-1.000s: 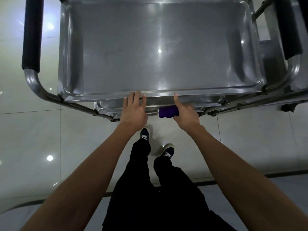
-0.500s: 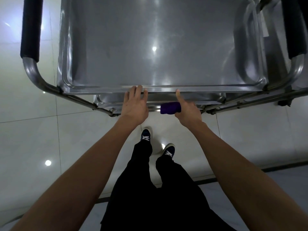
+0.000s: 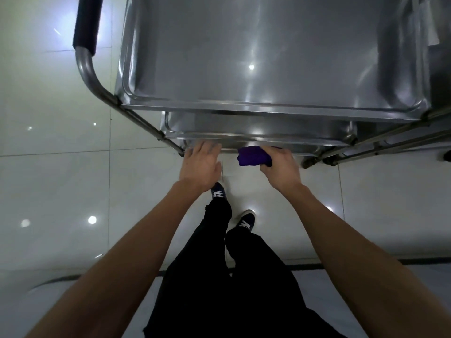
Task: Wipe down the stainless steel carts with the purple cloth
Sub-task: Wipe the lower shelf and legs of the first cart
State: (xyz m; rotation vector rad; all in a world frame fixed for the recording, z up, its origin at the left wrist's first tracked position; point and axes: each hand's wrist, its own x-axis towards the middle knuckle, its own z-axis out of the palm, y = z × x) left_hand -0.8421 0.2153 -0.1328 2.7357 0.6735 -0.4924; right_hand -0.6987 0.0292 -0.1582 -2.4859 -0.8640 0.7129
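View from above of a stainless steel cart [image 3: 268,57] standing on a glossy pale tiled floor [image 3: 56,181]. The cart carries stacked tray-like shelves with raised rims: the top shelf [image 3: 244,45] fills the upper part of the view, its long axis running left to right, and its basin holds nothing but reflections of ceiling lights; beneath it the near rim of a lower shelf [image 3: 256,129] projects toward the person, and what this shelf holds is hidden by the one above. A curved tubular handle with a black foam grip [image 3: 86,23] rises at the cart's left end. The purple cloth [image 3: 252,156], folded into a thick wad, lies with its long axis left to right, just below the near edge of the lower shelf; whether it touches the metal cannot be told. The right hand [image 3: 280,167] grips the cloth, the fingers curled over its right end and the free end pointing toward the left hand. The left hand [image 3: 201,164] is spread with straight, relaxed fingers, the fingertips reaching the near edge of the lower shelf, somewhat blurred, and holds nothing. Below the hands appear black trousers [image 3: 219,276] and two dark shoes [image 3: 218,191] on the tiles.
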